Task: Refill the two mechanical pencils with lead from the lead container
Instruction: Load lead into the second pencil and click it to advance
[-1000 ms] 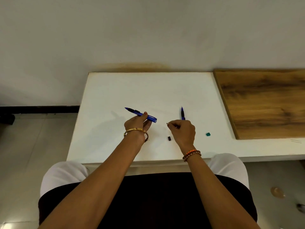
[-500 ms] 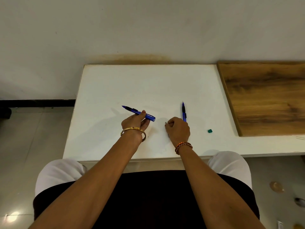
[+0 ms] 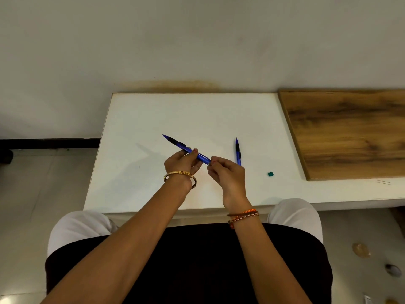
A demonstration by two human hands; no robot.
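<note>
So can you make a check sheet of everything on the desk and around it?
Surface: white table, wooden board at its right.
Job's things: one blue pencil held above the table; second pencil lying beyond the right hand; lead container not seen.
Clutter: small green piece on the table.
Hands: left hand grips the held pencil; right hand pinches at its near end, what it pinches too small to tell.
Cables: nothing seen.
Surroundings: pale wall, tiled floor, small things on the floor at right.
</note>
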